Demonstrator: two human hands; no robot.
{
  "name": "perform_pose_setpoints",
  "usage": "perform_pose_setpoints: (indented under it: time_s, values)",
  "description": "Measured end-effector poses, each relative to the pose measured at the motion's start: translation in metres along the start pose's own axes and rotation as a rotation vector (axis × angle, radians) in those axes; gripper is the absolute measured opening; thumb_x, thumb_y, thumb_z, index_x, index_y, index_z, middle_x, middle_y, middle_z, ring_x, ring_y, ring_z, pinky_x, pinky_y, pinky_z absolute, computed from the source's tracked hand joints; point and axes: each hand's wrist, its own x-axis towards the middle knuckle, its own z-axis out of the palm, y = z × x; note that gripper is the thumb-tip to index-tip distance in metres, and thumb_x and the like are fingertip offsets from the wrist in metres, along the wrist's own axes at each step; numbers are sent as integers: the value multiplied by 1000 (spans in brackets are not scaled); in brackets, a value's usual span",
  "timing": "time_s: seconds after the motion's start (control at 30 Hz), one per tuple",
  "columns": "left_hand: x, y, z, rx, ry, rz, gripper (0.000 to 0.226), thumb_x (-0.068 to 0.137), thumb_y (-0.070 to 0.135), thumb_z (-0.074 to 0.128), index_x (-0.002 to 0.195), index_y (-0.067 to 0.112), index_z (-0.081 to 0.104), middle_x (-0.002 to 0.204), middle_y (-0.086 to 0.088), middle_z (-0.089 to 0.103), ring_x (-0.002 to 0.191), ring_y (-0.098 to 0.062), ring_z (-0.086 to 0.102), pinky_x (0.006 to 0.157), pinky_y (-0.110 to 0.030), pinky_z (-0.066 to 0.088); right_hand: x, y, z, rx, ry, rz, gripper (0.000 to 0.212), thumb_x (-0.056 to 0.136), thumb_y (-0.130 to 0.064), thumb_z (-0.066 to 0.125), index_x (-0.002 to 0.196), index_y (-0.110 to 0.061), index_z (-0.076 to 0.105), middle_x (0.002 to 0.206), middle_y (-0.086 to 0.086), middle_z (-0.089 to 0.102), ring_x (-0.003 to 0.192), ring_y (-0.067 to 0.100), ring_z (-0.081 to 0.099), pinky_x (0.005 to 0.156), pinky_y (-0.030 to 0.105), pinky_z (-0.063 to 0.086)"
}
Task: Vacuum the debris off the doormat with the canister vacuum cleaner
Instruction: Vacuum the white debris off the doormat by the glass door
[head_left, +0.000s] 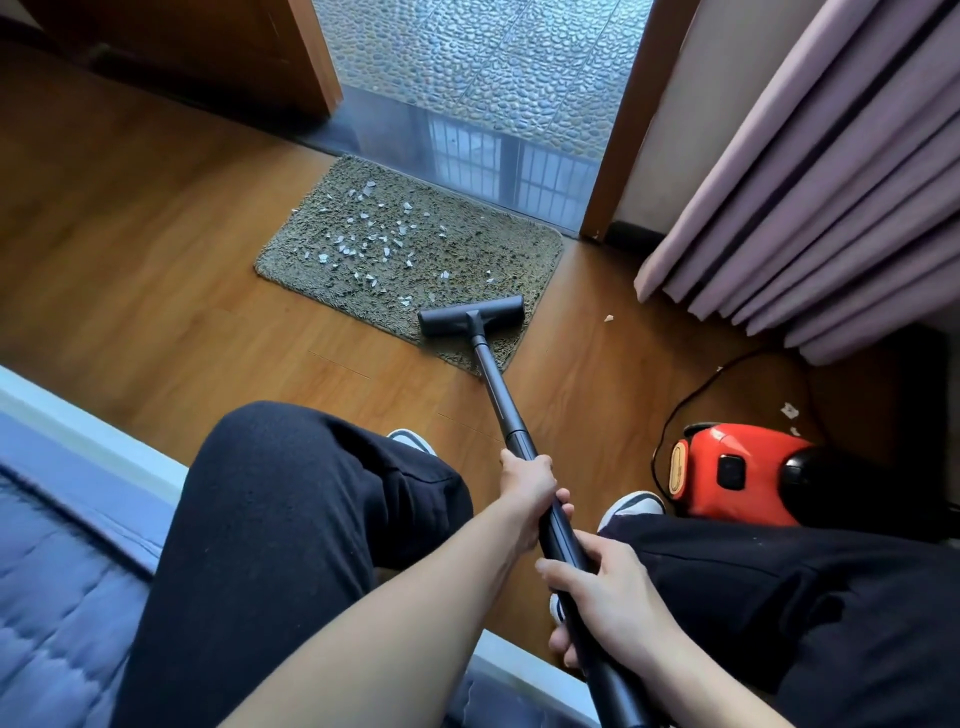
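Note:
A shaggy olive doormat (467, 249) lies on the wood floor before a doorway. White debris flakes (363, 234) are scattered over its left and middle. The dark floor nozzle (470, 314) rests on the mat's near right corner, joined to a black wand (501, 400). My left hand (527, 491) grips the wand higher up, and my right hand (605, 600) grips it lower, closer to me. The red canister vacuum (737, 473) sits on the floor at the right, beside my right knee.
A black power cord (691, 400) loops from the canister toward pink curtains (831, 208) at right. Loose scraps (609, 318) lie on the floor off the mat. A blue mattress edge (62, 545) is at lower left. The doorway opens onto a pebble floor (493, 67).

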Motion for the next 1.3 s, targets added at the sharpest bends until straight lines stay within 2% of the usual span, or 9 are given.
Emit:
perform_pose_setpoints:
  time_s: [0.2, 0.33, 0.47, 0.67, 0.9, 1.07, 1.3]
  values:
    - [5, 13, 3, 32, -3, 13, 30, 101, 17, 42, 130, 18, 36, 86, -9, 48, 49, -11, 49, 43, -23, 47, 10, -5, 1, 22, 31, -7, 9, 93, -17, 65, 102, -19, 65, 56, 11, 64, 48, 35, 65, 46, 33, 52]
    - [20, 34, 11, 63, -4, 21, 25, 100, 15, 42, 124, 16, 37, 88, -10, 48, 49, -13, 49, 43, -23, 47, 29, -20, -2, 60, 39, 4, 7, 94, -16, 65, 100, -14, 64, 57, 15, 61, 40, 29, 59, 44, 32, 51]
    - [39, 62, 19, 85, -9, 36, 22, 100, 15, 41, 121, 14, 38, 87, -9, 48, 49, -13, 48, 42, -23, 46, 55, -41, -4, 109, 50, 20, 9, 93, -16, 65, 102, -14, 65, 64, 14, 63, 49, 36, 63, 51, 39, 55]
    - [70, 107, 27, 96, -15, 62, 21, 100, 12, 41, 120, 11, 39, 81, -8, 46, 47, -13, 48, 40, -23, 45, 93, -79, -8, 151, 78, 27, 11, 94, -12, 66, 98, -2, 64, 70, 15, 60, 45, 31, 64, 41, 31, 52]
    - [91, 143, 32, 102, -36, 76, 17, 100, 13, 40, 117, 10, 43, 78, -8, 47, 51, -14, 50, 41, -23, 45, 115, -112, -10, 194, 66, 40, 16, 94, -11, 66, 103, 2, 63, 80, 16, 60, 44, 25, 65, 41, 31, 54]
    - [83, 137, 32, 125, -36, 73, 27, 101, 15, 40, 127, 8, 44, 73, -7, 49, 49, -15, 50, 42, -23, 46, 103, -110, -12, 207, 52, 48, 13, 95, -11, 66, 102, 0, 63, 81, 16, 60, 44, 25, 64, 40, 29, 53]
    - [46, 89, 26, 104, -31, 30, 24, 100, 16, 41, 123, 10, 40, 80, -8, 47, 48, -13, 49, 43, -25, 46, 60, -75, -14, 135, 29, 55, 9, 95, -11, 64, 103, -8, 63, 85, 20, 60, 46, 28, 65, 40, 31, 53]
